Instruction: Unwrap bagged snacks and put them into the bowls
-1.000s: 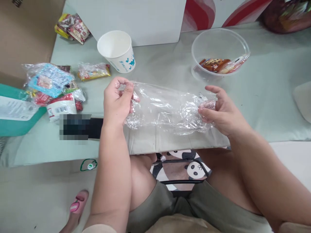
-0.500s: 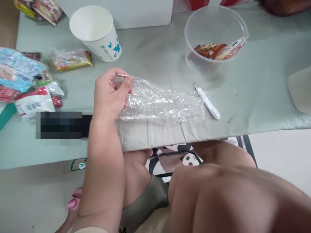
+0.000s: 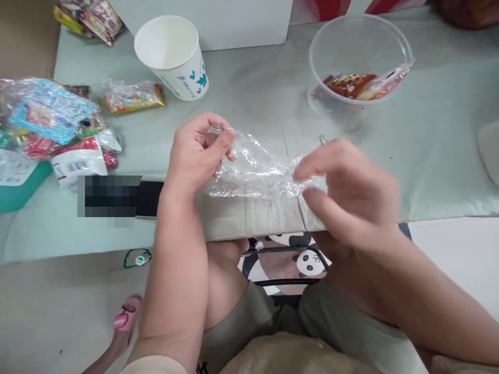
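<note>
My left hand (image 3: 200, 150) pinches the upper left corner of a crinkled clear plastic bag (image 3: 257, 169) between thumb and fingers. The bag stretches to the right along the table's front edge. Over its right end is my right hand (image 3: 346, 187), a little blurred, with thumb and index finger apart and nothing between them. Behind that hand, only the metal tip of a small white tool (image 3: 323, 139) shows; the rest is hidden.
A paper cup (image 3: 169, 57) stands behind my left hand. A clear bowl (image 3: 360, 62) with wrapped snacks is at the back right. More snack packets (image 3: 50, 111) and a dark phone (image 3: 150, 198) lie left. A white box (image 3: 234, 23) is behind.
My right hand has come up from the lower right to the bag's right end and now covers most of the white tool. The view has shifted slightly; my left hand still pinches the bag.
</note>
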Available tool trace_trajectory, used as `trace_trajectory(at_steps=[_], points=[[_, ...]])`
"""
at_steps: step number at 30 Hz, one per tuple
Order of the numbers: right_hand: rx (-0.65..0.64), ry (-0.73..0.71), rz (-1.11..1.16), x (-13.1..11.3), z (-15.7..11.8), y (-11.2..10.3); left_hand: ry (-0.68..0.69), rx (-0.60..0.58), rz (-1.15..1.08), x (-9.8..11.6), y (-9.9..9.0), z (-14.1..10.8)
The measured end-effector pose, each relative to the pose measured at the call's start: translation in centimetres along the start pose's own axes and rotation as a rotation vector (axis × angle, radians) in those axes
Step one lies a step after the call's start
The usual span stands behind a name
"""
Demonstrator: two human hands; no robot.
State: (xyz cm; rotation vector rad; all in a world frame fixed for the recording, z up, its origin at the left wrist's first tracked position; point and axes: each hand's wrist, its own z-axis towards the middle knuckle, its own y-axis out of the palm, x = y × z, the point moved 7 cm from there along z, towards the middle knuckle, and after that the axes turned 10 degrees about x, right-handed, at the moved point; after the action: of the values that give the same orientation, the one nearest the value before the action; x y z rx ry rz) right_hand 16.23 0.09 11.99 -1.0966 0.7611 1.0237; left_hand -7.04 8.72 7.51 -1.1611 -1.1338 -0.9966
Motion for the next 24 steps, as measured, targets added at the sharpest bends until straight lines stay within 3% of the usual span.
trace_trajectory(at_steps=[3, 7, 9, 10, 13, 15, 17, 19, 22, 24], points=[[-0.113, -0.113, -0.060, 2.1, 3.1, 1.9, -0.049, -0.130, -0.039, 1.7, 0.8, -1.4], [-0.469, -0.051, -0.023, 3.1, 3.6, 4.8, -0.095, -0.367, -0.081, 3.3, 1.8, -3.1], [-0.588, 0.004, 0.017, 2.6, 2.9, 5.4, -0.092, -0.370, -0.123, 3.4, 1.6, -3.0], [-0.596, 0.035, 0.045, 2.3, 2.7, 5.4, -0.085, -0.312, -0.158, 3.3, 1.2, -2.5], [-0.431, 0.175, 0.146, 2.7, 3.2, 4.5, -0.111, 0.029, -0.319, 2.0, -1.0, -0.4], [-0.227, 0.315, 0.234, 4.2, 3.7, 3.7, -0.252, 0.180, -0.433, 0.0, -1.3, 0.2], [-0.025, 0.442, 0.360, 5.8, 3.9, 3.2, -0.403, 0.094, -0.461, -1.5, 0.5, -0.1], [0.100, 0.521, 0.474, 7.0, 3.8, 3.4, -0.457, -0.113, -0.411, -2.0, 3.4, -1.1], [0.157, 0.527, 0.462, 7.6, 3.5, 3.8, -0.490, -0.372, -0.417, -2.0, 7.7, -3.3], [0.156, 0.481, 0.366, 7.4, 3.4, 3.7, -0.466, -0.359, -0.385, -1.9, 8.9, -3.8]])
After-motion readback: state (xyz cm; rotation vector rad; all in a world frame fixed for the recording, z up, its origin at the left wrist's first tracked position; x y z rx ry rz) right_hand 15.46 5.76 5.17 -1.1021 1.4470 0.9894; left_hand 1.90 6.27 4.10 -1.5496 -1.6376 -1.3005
